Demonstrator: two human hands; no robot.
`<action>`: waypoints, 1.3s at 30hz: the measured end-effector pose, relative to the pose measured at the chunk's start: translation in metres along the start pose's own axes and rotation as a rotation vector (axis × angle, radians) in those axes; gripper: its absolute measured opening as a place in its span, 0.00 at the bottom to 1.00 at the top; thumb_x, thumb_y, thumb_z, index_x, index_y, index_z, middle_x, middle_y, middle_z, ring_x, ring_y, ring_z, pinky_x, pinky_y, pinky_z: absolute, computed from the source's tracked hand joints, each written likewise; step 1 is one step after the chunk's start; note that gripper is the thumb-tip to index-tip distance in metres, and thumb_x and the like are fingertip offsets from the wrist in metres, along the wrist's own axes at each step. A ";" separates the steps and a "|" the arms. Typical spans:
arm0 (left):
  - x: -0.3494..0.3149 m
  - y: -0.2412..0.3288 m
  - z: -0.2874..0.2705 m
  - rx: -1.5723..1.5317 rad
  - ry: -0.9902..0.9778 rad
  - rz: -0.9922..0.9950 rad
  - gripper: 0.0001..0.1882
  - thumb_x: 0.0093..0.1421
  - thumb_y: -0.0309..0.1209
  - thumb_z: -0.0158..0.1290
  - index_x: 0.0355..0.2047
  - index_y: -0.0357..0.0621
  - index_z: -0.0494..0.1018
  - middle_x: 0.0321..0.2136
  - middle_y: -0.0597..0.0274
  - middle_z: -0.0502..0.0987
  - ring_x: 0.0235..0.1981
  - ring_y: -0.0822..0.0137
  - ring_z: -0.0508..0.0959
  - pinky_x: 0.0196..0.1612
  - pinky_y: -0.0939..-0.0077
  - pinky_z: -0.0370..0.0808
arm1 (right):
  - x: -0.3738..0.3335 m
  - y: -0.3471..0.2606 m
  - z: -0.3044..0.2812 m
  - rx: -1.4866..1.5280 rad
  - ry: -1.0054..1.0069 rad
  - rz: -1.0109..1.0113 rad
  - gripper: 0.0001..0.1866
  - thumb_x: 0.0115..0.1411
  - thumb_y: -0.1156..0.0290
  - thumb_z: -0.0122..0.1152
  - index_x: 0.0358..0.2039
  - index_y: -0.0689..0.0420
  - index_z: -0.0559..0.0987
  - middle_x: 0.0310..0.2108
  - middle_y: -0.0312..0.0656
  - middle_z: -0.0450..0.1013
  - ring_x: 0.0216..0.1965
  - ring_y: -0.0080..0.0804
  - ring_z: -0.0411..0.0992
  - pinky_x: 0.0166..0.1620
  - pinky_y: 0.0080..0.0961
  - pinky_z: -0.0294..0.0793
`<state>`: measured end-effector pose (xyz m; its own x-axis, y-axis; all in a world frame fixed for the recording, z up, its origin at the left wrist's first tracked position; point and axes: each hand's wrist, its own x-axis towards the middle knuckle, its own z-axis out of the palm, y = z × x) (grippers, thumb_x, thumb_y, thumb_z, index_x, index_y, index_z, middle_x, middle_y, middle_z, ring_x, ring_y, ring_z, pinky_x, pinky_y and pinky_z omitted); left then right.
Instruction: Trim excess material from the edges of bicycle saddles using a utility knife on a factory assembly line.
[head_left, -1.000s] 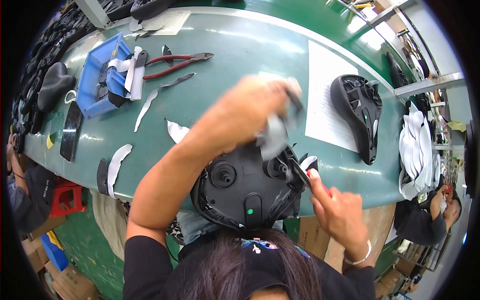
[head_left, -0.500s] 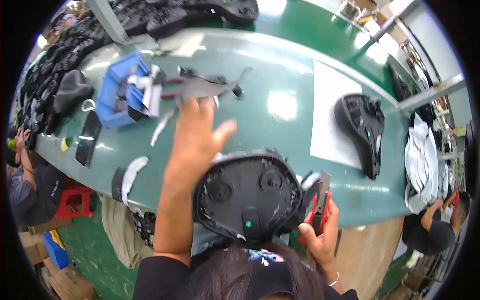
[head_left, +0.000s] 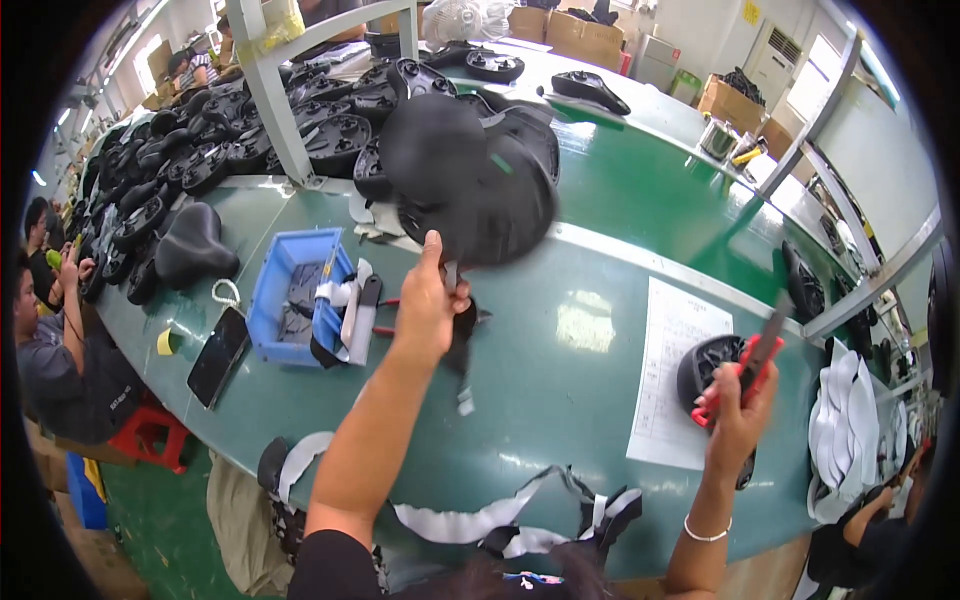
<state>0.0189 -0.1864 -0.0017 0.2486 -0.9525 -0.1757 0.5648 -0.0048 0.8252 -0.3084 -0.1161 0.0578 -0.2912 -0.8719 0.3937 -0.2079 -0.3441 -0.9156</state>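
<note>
A black bicycle saddle [head_left: 490, 205], smeared by motion, is up over the far side of the table. My left hand [head_left: 428, 308] is at its near edge, thumb up and fingers curled; the exact contact is blurred. My right hand [head_left: 742, 400] grips a red-handled utility knife [head_left: 765, 350], blade pointing up and away. Below that hand, another black saddle [head_left: 697, 372] lies on a printed white sheet [head_left: 660, 420], partly hidden by the hand. A dark scrap [head_left: 458, 345] and red-handled tool [head_left: 385, 317] lie beyond my left wrist.
A blue bin [head_left: 275, 345] holds dark pieces, with a phone [head_left: 217, 358] beside it. White and black trimmed strips [head_left: 470, 522] lie along the near edge. Saddles pile up [head_left: 225, 150] behind a metal post [head_left: 270, 95]. Other people [head_left: 60, 350] work at left and right.
The saddle went from in front of me to up and away, beside my left hand. My right hand carried the knife right and forward. The view tilted up, and strips now show where the saddle was.
</note>
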 end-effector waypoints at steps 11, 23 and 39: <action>-0.026 -0.104 0.045 0.852 -0.360 0.540 0.06 0.58 0.30 0.54 0.29 0.41 0.74 0.28 0.56 0.74 0.28 0.54 0.77 0.30 0.65 0.74 | 0.231 0.169 0.225 0.405 -0.531 0.616 0.28 0.54 0.71 0.60 0.56 0.51 0.66 0.38 0.33 0.69 0.36 0.23 0.70 0.38 0.29 0.75; -0.038 -0.093 0.042 0.668 -0.423 0.388 0.08 0.59 0.33 0.52 0.35 0.43 0.71 0.30 0.59 0.73 0.30 0.58 0.76 0.30 0.66 0.73 | 0.374 0.151 0.488 0.703 -0.114 0.255 0.11 0.53 0.78 0.60 0.36 0.56 0.69 0.20 0.36 0.65 0.20 0.29 0.69 0.26 0.30 0.73; -0.033 -0.064 0.039 0.490 -0.296 0.137 0.05 0.58 0.27 0.53 0.33 0.38 0.74 0.29 0.50 0.75 0.32 0.51 0.78 0.35 0.65 0.74 | 0.392 0.210 0.444 0.789 0.052 0.313 0.20 0.51 0.75 0.63 0.45 0.55 0.70 0.40 0.38 0.70 0.39 0.38 0.71 0.37 0.47 0.74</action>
<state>-0.0562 -0.1663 -0.0283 0.0232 -0.9985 0.0491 0.0961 0.0511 0.9941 -0.0518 -0.6848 -0.0160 -0.2736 -0.9568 0.0982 0.5959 -0.2487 -0.7635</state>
